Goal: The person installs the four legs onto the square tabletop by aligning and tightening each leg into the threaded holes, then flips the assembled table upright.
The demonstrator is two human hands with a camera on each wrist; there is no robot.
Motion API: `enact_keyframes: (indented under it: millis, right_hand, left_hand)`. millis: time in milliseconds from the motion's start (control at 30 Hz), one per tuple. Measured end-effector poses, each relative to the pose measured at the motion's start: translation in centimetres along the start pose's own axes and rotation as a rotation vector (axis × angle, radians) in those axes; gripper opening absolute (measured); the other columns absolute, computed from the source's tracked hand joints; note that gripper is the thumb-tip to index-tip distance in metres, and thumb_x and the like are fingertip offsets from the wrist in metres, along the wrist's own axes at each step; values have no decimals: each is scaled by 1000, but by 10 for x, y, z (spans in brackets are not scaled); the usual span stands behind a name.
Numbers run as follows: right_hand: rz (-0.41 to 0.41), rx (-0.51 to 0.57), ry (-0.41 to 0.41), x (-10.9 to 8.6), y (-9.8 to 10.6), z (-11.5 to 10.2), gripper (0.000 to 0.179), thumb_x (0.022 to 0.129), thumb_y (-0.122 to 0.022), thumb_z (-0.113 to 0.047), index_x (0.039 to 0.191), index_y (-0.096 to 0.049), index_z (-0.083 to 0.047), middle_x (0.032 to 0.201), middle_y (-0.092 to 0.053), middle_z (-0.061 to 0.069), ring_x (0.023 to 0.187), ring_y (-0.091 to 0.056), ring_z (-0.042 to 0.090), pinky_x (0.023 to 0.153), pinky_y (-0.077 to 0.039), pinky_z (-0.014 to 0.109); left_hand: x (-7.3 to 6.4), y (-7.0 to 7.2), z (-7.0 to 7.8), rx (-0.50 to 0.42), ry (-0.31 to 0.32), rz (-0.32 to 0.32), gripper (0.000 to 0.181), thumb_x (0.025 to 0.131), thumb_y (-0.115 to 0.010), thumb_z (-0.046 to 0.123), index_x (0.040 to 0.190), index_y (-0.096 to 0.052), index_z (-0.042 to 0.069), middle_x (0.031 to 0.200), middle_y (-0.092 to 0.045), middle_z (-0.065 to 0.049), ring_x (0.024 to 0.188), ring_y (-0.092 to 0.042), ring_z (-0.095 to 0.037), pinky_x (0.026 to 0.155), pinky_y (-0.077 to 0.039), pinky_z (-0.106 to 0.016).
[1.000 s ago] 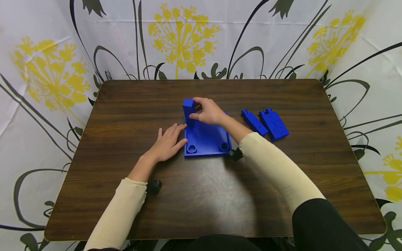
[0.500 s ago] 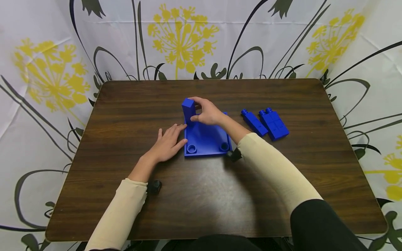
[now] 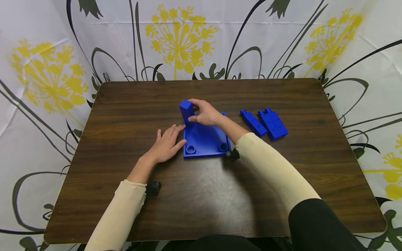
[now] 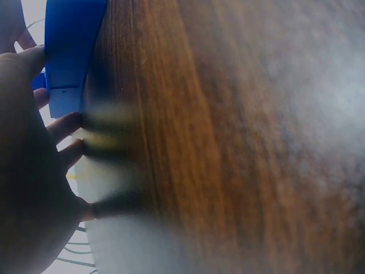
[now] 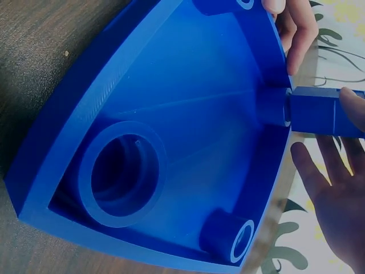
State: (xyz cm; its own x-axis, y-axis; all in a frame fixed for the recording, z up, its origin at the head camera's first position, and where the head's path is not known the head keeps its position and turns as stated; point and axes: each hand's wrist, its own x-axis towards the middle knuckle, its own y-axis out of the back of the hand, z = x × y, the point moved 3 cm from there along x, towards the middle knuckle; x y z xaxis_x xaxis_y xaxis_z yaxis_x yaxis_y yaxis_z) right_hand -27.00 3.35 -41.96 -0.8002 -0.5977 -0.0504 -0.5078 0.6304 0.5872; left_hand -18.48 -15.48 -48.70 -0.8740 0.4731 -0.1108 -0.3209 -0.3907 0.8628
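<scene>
My right hand (image 3: 205, 112) pinches an upright blue toy table leg (image 3: 186, 111) between thumb and fingers. Its lower end meets the round socket at the far left corner of a blue square plate (image 3: 205, 137) with a raised rim. In the right wrist view the leg (image 5: 313, 111) lines up with that socket (image 5: 276, 107), and a thumb lies against it. Fingers spread, my left hand (image 3: 166, 144) lies on the table with its fingertips at the plate's left edge. The left wrist view shows those fingers beside the plate's side (image 4: 68, 63).
To the right of the plate lie a single blue leg (image 3: 253, 122) and more blue legs (image 3: 272, 124) side by side, with round pegs on their ends. Other plate corners have open sockets (image 3: 191, 149). A patterned cloth (image 3: 125, 38) hangs behind the wooden table (image 3: 132, 104).
The leg has turned slightly in my right hand, its top face now angled differently. My left hand stays at the plate's edge. The view has shifted a little.
</scene>
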Motion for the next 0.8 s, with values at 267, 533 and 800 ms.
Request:
enact_keyframes:
  millis: [267,533,800]
  right_hand:
    - [59,-24,-39,-1,-1,1,53,90,-73,-17,137,-51,-7,126,-61,10,119,-57,26,101,-42,40]
    - [80,-35,-18,-1,-2,2,42,90,-73,-18,128,-57,-7,120,-64,8,113,-60,23,98,-44,37]
    - [92,-67,-31,-1,-1,2,42,89,-74,-19,126,-57,-8,119,-64,7,113,-59,23,98,-44,37]
  left_hand:
    - [-1,0,0,-1,10,-3,60,104,-38,50,156,-22,26,159,-26,-6,149,-10,-29,106,3,-71]
    - [-1,1,0,-7,-3,-2,61,103,-40,48,156,-22,24,159,-25,-9,149,-10,-32,105,4,-72]
    - [0,-1,-1,-4,4,-6,60,103,-39,49,156,-21,26,159,-25,-8,149,-9,-30,106,5,-71]
